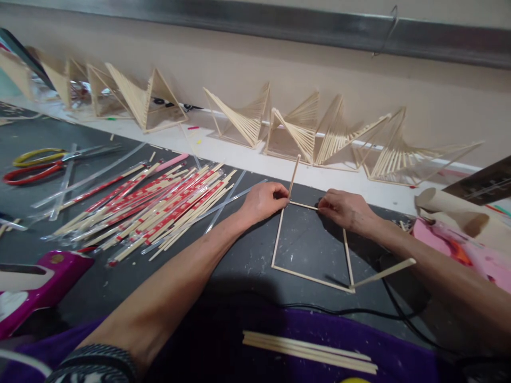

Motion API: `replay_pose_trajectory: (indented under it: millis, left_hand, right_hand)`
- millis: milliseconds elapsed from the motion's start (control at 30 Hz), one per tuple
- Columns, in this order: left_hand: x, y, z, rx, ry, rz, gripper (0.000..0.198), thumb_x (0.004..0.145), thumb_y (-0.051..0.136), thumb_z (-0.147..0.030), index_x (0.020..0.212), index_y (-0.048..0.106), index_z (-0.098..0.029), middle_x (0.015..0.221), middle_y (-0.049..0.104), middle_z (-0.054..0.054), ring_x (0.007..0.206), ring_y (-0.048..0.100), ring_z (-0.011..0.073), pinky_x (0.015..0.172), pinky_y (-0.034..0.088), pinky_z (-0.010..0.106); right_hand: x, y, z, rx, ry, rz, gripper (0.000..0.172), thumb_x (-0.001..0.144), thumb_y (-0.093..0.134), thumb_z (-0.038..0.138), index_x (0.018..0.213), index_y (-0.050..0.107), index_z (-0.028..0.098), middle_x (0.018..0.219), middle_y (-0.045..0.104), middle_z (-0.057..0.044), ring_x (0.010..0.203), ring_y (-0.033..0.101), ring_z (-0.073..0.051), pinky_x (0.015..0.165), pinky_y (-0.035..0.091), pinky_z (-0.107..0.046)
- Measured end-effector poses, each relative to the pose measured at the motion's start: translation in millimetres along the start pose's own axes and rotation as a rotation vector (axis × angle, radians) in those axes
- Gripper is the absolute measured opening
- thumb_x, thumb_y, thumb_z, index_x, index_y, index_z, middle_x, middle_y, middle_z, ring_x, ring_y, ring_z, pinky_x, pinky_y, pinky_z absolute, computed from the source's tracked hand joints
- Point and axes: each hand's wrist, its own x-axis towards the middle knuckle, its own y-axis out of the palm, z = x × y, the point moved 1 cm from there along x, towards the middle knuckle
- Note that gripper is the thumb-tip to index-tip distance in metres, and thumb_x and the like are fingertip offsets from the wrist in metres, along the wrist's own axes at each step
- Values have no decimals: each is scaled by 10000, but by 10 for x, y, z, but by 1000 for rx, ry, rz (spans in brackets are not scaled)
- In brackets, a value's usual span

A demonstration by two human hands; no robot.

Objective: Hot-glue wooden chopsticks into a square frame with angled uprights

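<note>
A square frame of wooden chopsticks [313, 279] lies flat on the dark tabletop. One upright chopstick [294, 176] rises from its far left corner, and another chopstick [383, 275] slants up from its near right corner. My left hand [263, 202] is closed at the far left corner, its thumb and finger pinching the foot of the upright chopstick. With bent fingers, my right hand [346, 210] grips the right end of the frame's far chopstick [304, 205]; the far right corner is hidden beneath it.
Left lie paper-wrapped and bare chopsticks [171, 205], pliers [59, 159], clear glue sticks [90, 175] and a magenta tool [48, 282]. Twisted chopstick structures [239, 119] line the wall. Loose chopsticks [309, 352] rest on purple cloth [403, 361]. A black cable [339, 310] crosses nearby.
</note>
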Motion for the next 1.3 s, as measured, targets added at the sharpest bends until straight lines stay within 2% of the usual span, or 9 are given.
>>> replay_pose_trajectory:
  millis: [267, 600, 800, 933, 1133, 1300]
  left_hand:
    - [7, 11, 25, -23, 7, 7, 157, 736, 591, -271, 826, 706, -214, 828, 710, 6, 766, 624, 148, 672, 445, 253]
    - [6, 19, -7, 38, -18, -28, 143, 730, 601, -256, 807, 708, -199, 865, 707, 19, 756, 614, 149, 672, 447, 255]
    - [4, 49, -7, 127, 39, -38, 156, 736, 597, -260, 837, 703, -207, 845, 685, 14, 731, 589, 145, 648, 423, 257]
    - [1, 47, -5, 118, 19, -35, 144, 733, 611, -262, 830, 696, -199, 825, 679, 15, 733, 585, 144, 655, 420, 256]
    - [9, 7, 3, 72, -2, 3, 124, 712, 632, -233, 808, 698, -189, 805, 682, 15, 697, 574, 136, 629, 406, 253]
    - [23, -45, 47, -18, -38, 68, 210, 700, 644, -229, 895, 697, -171, 737, 671, 13, 663, 566, 128, 642, 418, 251]
  right_hand:
    - [40, 4, 33, -23, 9, -21, 161, 861, 532, 314, 892, 661, 223, 920, 646, -32, 817, 589, -159, 605, 350, -245]
    - [242, 2, 210, -8, -101, -60, 189, 879, 513, 319, 934, 681, 250, 965, 644, -28, 877, 588, -162, 647, 364, -247]
    - [343, 34, 319, -37, -122, -71, 202, 889, 496, 313, 906, 677, 224, 944, 655, -42, 873, 585, -165, 650, 352, -250]
    - [407, 52, 393, -58, -167, -86, 210, 902, 477, 297, 943, 667, 217, 969, 655, -43, 915, 587, -171, 664, 352, -255]
    - [440, 30, 426, -113, -172, -64, 210, 908, 464, 294, 944, 657, 219, 949, 658, -42, 881, 598, -183, 625, 343, -266]
    - [430, 32, 417, -80, -177, -43, 209, 908, 462, 273, 989, 647, 218, 1006, 666, -51, 905, 600, -188, 643, 354, -263]
